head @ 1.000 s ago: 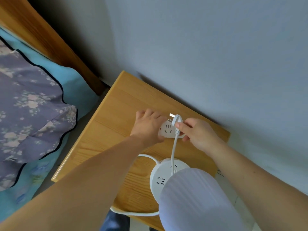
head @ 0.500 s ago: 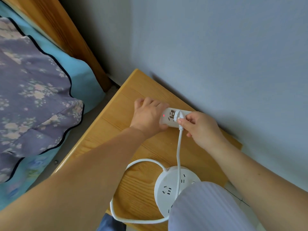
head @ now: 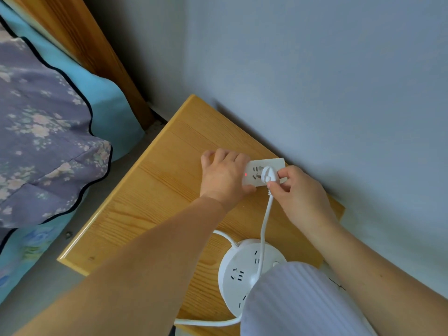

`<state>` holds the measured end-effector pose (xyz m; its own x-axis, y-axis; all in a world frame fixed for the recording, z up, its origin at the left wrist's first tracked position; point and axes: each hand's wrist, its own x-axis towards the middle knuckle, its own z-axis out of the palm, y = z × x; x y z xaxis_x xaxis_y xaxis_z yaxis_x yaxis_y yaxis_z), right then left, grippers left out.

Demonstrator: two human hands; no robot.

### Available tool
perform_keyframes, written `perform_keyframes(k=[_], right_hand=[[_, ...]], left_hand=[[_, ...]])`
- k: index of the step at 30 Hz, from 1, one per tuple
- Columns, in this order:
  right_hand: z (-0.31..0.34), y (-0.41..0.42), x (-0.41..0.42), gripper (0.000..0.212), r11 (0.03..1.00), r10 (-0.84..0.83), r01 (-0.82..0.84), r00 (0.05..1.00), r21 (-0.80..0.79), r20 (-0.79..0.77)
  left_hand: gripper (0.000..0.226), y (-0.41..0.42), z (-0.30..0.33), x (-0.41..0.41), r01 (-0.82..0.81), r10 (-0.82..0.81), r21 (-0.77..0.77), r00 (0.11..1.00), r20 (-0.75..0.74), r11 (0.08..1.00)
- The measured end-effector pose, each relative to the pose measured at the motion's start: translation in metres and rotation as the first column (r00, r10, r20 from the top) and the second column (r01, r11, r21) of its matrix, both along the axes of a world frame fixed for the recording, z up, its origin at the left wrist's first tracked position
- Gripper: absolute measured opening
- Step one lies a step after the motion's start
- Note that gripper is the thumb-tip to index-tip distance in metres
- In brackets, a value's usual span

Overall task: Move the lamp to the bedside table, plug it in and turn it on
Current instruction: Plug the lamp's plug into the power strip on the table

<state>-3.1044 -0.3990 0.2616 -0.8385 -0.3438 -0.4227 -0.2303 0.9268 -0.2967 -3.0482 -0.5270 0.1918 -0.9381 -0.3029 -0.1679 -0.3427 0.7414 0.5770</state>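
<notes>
A white rectangular power strip [head: 257, 169] with a red light lies at the back of the wooden bedside table [head: 155, 190], next to the wall. My left hand [head: 223, 175] presses down on its left end. My right hand [head: 298, 197] pinches the lamp's white plug [head: 268, 174], which sits on the strip's sockets. The lamp's white cord [head: 265, 221] runs down from the plug to the lamp. The lamp's pale striped shade [head: 300, 304] fills the bottom right and hides the lamp's base.
A round white socket hub [head: 238, 270] with its own cord [head: 206, 322] lies on the table's near right part, partly under the shade. A bed with a floral pillow [head: 36, 141] and wooden headboard [head: 97, 52] stands at left. The grey wall [head: 315, 81] borders the table's far side.
My right hand has brought the plug from above the strip down onto its sockets. The strip's red light has come into view. My left hand has stayed on the strip.
</notes>
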Motion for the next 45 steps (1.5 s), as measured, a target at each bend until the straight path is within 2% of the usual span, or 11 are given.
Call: perform_keyframes(k=[5, 13, 29, 37, 41, 45], right_hand=[[-0.003, 0.011, -0.002, 0.018, 0.999, -0.047, 0.046, 0.998, -0.018, -0.035], [-0.005, 0.019, -0.001, 0.013, 0.989, -0.123, 0.123, 0.992, -0.082, 0.012], [0.000, 0.000, -0.006, 0.020, 1.000, -0.024, 0.024, 0.999, 0.016, -0.021], [0.003, -0.013, -0.019, 0.016, 0.996, -0.012, 0.011, 1.000, 0.094, 0.009], [0.001, -0.013, -0.017, 0.032, 0.996, -0.050, 0.049, 0.999, 0.073, 0.005], [0.003, -0.013, -0.010, 0.033, 0.998, -0.070, 0.070, 0.998, -0.009, -0.002]], left_hand=[[0.058, 0.015, -0.002, -0.011, -0.005, 0.005, 0.001, 1.000, 0.012, 1.000], [0.063, 0.008, -0.011, 0.003, 0.032, -0.029, 0.051, 0.998, -0.048, 0.998], [0.067, 0.005, -0.009, 0.002, 0.030, -0.027, 0.076, 0.999, -0.034, 0.997], [0.067, 0.004, -0.011, 0.001, 0.027, -0.024, 0.079, 0.999, -0.038, 0.997], [0.067, 0.004, -0.010, 0.001, 0.014, -0.009, 0.095, 0.999, -0.044, 0.995], [0.066, 0.003, -0.008, 0.000, 0.009, -0.003, 0.120, 0.999, -0.045, 0.993]])
